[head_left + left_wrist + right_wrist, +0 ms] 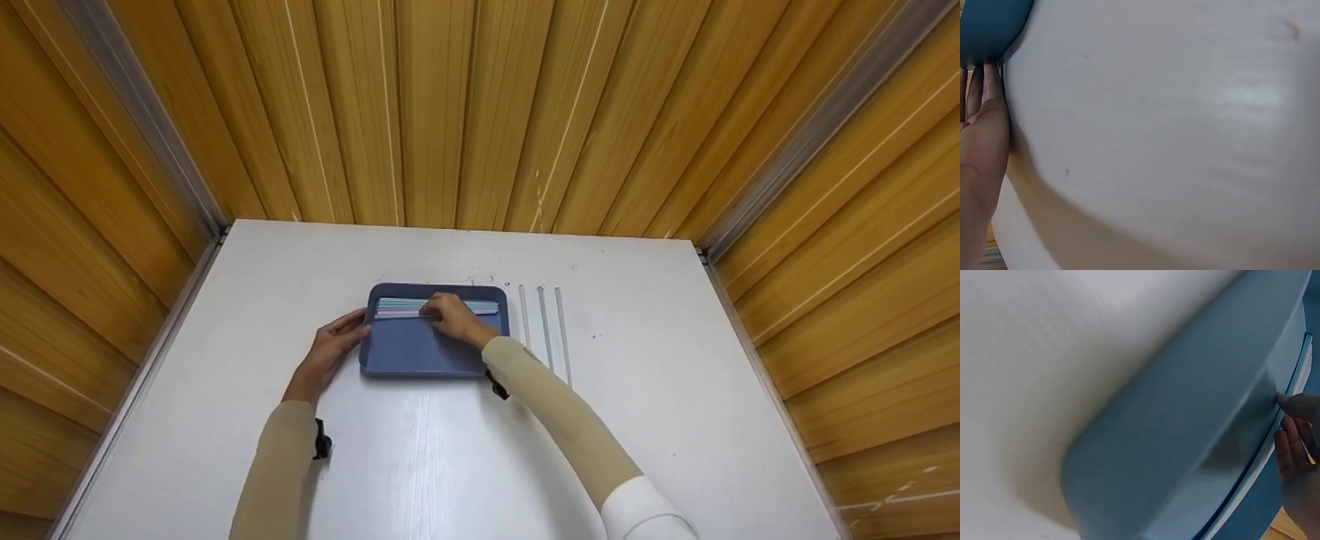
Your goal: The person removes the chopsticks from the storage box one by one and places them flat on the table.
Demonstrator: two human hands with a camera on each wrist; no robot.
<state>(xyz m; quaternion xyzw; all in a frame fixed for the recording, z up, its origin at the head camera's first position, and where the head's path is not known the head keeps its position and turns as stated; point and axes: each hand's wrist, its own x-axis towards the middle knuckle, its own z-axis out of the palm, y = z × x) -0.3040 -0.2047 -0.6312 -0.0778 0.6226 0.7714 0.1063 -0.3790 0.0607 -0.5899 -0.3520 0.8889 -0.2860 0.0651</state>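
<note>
A blue rectangular tray [420, 352] lies on the table with a row of thin pastel straws [397, 307], bluish, white and pink, along its far side. My right hand [454, 319] reaches over the tray's right part and pinches at the near side of this row between thumb and fingers. In the right wrist view the thumb [1292, 404] meets a pale straw [1241, 492]; how many straws are in the pinch is hidden. My left hand [334, 345] touches the tray's left wall, its fingers [992, 81] fairly straight against the side.
Right of the tray, three separate thin straws [545, 322] lie side by side on the white table [675, 420], their near ends partly hidden by the right arm. Wood-patterned walls [435, 112] enclose the table at the back and both sides.
</note>
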